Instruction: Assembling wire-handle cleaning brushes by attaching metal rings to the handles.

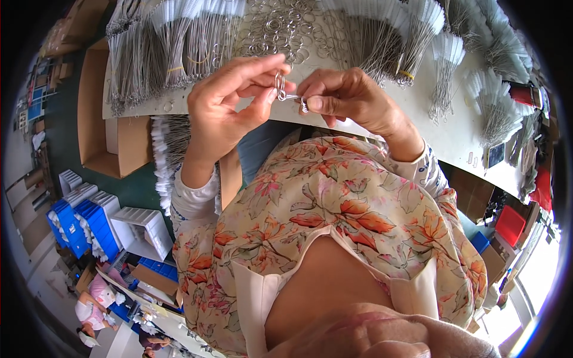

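My left hand point(230, 98) is raised over the table's near edge, thumb and fingertips pinched on shiny metal rings point(279, 88). Close beside it, my right hand point(352, 98) closes thumb and forefinger on a small metal piece with wire loops point(304, 105). A thin metal length point(292, 96) bridges the gap between both hands' fingertips; its exact shape is too small to make out. Just beyond the hands, many loose metal rings point(277, 27) lie spread on the white table point(179, 106).
Bundles of wire-handled brushes point(191, 42) with white bristles line the table's left, with more bundles point(412, 36) to the right. An open cardboard box point(113, 140) stands left of the table. Blue and white crates point(140, 230) sit lower left. Other people point(95, 307) are in the background.
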Tool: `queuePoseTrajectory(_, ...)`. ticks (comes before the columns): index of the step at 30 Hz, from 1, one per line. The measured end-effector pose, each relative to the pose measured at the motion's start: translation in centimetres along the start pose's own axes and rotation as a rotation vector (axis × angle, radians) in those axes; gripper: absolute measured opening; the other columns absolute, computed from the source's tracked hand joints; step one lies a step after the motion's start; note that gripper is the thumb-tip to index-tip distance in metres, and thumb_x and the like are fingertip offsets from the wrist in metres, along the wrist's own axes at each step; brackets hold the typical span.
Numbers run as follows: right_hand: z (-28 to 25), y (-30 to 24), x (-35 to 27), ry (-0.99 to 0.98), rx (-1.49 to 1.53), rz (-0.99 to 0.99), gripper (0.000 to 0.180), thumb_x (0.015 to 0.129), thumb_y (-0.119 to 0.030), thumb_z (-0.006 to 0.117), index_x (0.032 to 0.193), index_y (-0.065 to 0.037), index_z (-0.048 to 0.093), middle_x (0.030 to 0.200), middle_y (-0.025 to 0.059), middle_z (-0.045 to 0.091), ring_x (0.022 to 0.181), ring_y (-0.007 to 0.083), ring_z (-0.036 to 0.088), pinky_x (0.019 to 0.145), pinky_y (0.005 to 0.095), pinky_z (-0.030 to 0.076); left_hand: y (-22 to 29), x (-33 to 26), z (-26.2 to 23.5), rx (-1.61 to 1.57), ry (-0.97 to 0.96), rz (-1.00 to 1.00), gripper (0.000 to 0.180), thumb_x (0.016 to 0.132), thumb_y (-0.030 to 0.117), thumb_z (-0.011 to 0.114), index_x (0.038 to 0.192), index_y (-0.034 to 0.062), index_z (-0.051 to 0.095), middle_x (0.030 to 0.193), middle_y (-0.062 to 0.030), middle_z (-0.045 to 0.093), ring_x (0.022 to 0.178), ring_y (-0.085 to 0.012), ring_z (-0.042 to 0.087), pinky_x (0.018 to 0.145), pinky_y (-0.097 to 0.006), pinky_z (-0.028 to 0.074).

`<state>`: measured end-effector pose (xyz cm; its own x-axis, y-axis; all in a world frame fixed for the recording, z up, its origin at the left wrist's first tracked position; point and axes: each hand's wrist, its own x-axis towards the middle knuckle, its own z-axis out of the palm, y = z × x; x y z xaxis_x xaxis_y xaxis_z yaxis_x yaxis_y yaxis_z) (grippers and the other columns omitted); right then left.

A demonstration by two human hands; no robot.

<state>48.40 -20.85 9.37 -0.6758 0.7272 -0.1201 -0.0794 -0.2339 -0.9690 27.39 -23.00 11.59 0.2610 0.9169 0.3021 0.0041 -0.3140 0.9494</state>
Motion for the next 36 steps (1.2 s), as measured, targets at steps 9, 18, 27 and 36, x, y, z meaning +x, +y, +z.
queuePoseTrajectory(9,2.7,-5.6,2.3,0.172,0.013,-0.171,0.014,0.083,-0.016,0.065,0.088,-0.002,0.065,0.068,-0.0011,0.058,0.056,0.0041,0.049,0.049,0.0181,0.038,2.5,1.1,0.1,0.443,0.182,0.396,0.034,0.07,-0.012,0.063,0.103,-0.0057,0.062,0.095,-0.0142,0.064,0.081,-0.0175,0.065,0.069,-0.025,0.056)
queuePoseTrajectory(18,2.5,-6.3,3.2,0.027,-0.286,-0.161,0.012,0.081,-0.01,0.067,0.088,-0.001,0.063,0.067,-0.0015,0.057,0.055,0.0039,0.049,0.048,0.018,0.039,5.3,1.7,-2.6,0.513,0.015,0.232,0.03,0.075,-0.011,0.058,0.105,-0.0083,0.06,0.101,-0.0156,0.062,0.079,-0.0132,0.061,0.071,-0.023,0.05)
queuePoseTrajectory(27,2.7,-6.5,3.0,-0.093,0.003,-0.136,0.014,0.083,-0.008,0.064,0.094,0.001,0.063,0.073,0.001,0.061,0.06,0.0047,0.053,0.053,0.0187,0.043,4.8,0.6,-3.3,-0.257,0.052,-0.226,0.014,0.091,0.011,0.052,0.093,-0.0013,0.058,0.073,-0.0004,0.053,0.056,-0.0035,0.044,0.048,-0.018,0.037)
queuePoseTrajectory(36,3.7,-6.2,4.6,-0.123,-0.072,-0.133,0.013,0.084,-0.01,0.063,0.092,0.0,0.064,0.069,-0.0002,0.059,0.058,0.004,0.052,0.051,0.0181,0.042,5.8,-0.9,-3.9,0.711,0.038,0.136,0.014,0.092,0.011,0.051,0.099,0.0003,0.058,0.071,-0.0014,0.053,0.054,-0.0041,0.043,0.05,-0.019,0.037)
